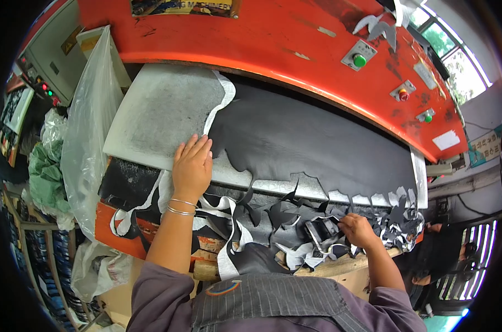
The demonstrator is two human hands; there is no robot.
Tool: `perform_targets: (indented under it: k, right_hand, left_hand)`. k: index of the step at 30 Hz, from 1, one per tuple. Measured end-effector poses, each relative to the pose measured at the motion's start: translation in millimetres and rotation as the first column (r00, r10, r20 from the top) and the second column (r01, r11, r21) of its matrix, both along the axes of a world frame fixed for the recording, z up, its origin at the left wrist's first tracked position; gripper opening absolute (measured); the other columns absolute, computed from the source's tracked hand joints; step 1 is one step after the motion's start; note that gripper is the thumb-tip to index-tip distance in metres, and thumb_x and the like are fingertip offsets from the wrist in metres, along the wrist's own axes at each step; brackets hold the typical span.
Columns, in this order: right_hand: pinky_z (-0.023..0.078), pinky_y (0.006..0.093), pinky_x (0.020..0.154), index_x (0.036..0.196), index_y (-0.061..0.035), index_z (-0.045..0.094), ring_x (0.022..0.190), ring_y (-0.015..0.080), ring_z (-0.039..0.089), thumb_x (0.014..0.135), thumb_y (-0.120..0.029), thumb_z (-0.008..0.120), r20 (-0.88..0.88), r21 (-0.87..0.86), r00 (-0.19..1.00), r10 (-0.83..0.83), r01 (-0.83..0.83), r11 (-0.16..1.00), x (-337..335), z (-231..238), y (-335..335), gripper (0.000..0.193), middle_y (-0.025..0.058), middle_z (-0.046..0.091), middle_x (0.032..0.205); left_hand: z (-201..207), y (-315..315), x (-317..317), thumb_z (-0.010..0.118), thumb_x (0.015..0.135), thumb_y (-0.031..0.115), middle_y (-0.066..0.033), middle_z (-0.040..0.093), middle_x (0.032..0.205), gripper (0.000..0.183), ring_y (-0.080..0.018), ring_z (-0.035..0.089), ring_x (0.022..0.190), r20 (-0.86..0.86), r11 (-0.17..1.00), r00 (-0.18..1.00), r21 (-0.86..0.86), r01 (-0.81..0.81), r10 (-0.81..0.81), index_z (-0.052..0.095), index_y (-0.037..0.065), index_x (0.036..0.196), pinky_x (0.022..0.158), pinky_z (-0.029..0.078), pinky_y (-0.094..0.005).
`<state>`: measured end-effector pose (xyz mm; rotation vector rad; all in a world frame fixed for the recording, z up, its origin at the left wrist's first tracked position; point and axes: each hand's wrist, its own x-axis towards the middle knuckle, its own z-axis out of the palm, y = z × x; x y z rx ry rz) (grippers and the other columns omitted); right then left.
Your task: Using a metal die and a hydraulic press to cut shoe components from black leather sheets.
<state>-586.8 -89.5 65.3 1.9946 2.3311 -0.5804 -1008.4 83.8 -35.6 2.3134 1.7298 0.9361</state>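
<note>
A black sheet of leather-like material (317,138) with a pale underside covers much of a whitish cutting board (156,105). Its near edge is scalloped by cut-outs. My left hand (192,169) lies flat with fingers stretched out, at the sheet's left edge and partly on the board. Lower right, my right hand (359,229) has its fingers closed at the right edge of a dark, metal-edged cutting die (322,231). The die rests tilted among black and white offcuts (289,216); its underside is hidden.
An orange-red machine beam (251,44) spans the far side, with a green button (359,60) and a red button (403,95). Clear plastic sheeting (90,133) hangs at left. Long scrap strips (228,260) droop over the near edge. A person in black (436,252) is at right.
</note>
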Motion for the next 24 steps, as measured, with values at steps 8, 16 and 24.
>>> perform_targets:
  k: [8,16,24]
  right_hand:
    - [0.045,0.0468,0.070,0.079,0.0027,0.059,0.077,0.0418,0.058,0.089,-0.018,0.058,-0.396,0.282,0.916,-0.060,0.183,0.942,-168,-26,130,0.023,0.0230,0.061,0.081]
    - [0.047,0.0475,0.083,0.099,0.0018,0.060,0.093,0.0437,0.059,0.088,-0.025,0.060,-0.387,0.312,0.905,-0.175,0.307,0.899,-224,-60,200,0.029,0.0255,0.062,0.096]
    - [0.025,0.0473,0.109,0.134,-0.0059,0.049,0.135,0.0357,0.037,0.073,-0.045,0.075,-0.192,0.395,0.972,0.134,-0.048,0.917,-211,-68,167,0.077,0.0286,0.046,0.137]
  left_hand:
    - [1,-5,1,0.052,0.091,0.014,-0.0083,0.059,0.128,0.059,-0.0270,0.049,0.125,0.119,1.000,0.993,-0.028,-0.001,0.005,0.026,0.002,0.143,0.107,0.032,-0.0458]
    - [1,-7,1,0.049,0.091,0.011,-0.0090,0.057,0.131,0.062,-0.0267,0.048,0.125,0.140,0.997,0.990,-0.073,-0.024,0.035,0.021,-0.001,0.145,0.109,0.030,-0.0445]
    - [0,-4,7,0.049,0.088,0.008,-0.0201,0.054,0.130,0.049,-0.0301,0.045,0.129,0.019,0.999,1.000,-0.050,-0.012,0.013,0.042,-0.002,0.136,0.110,0.029,-0.0444]
